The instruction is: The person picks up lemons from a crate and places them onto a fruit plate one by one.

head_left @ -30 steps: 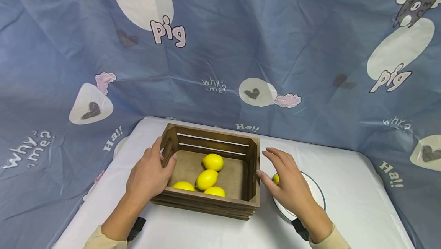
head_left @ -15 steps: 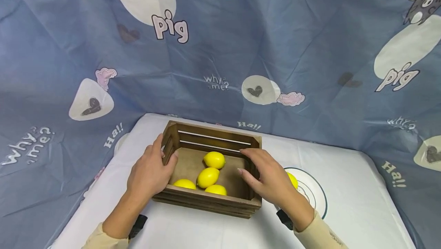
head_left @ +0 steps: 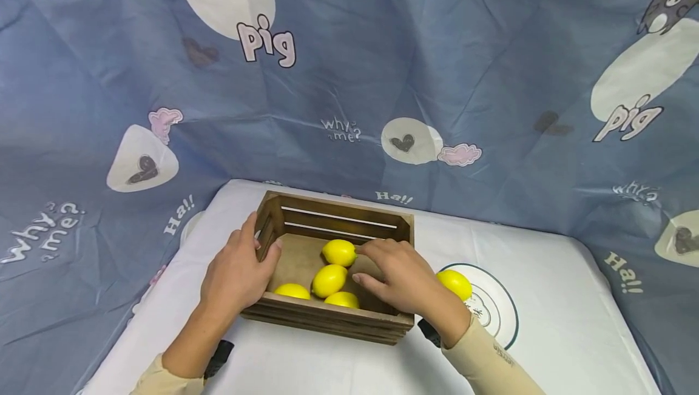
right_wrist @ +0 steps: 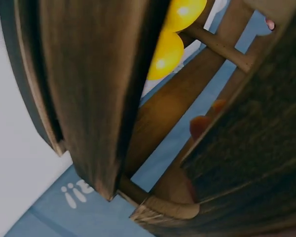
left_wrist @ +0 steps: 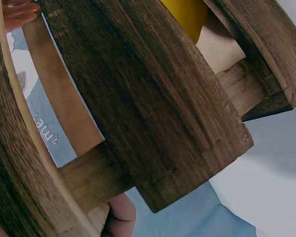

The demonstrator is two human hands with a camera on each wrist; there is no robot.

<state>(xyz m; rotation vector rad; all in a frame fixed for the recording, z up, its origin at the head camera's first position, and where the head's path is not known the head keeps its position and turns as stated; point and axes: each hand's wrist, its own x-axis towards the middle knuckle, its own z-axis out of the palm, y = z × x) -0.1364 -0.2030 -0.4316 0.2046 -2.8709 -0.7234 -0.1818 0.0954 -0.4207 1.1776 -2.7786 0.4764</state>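
A brown slatted wooden crate [head_left: 333, 319] stands on the white-covered table with several yellow lemons [head_left: 329, 281] on its floor. My left hand [head_left: 235, 273] grips the crate's left wall, thumb over the inner side. In the left wrist view, dark slats [left_wrist: 153, 108] fill most of the picture, and a fingertip [left_wrist: 122, 215] shows below them. Over the crate's right part, my right hand [head_left: 404, 276] reaches inside with relaxed fingers, its index fingertip close to the rearmost lemon [head_left: 339, 253]. Whether it touches that lemon I cannot tell. Nothing is held in it.
Right of the crate, a white plate with a dark rim [head_left: 508, 307] bears another lemon [head_left: 455, 284], partly behind my right forearm. A blue printed cloth [head_left: 327, 97] hangs behind the table [head_left: 562, 322].
My right hand has moved left from beside the plate, over the crate's right wall and into the crate. The plate's lemon is now more exposed. My left hand keeps its hold.
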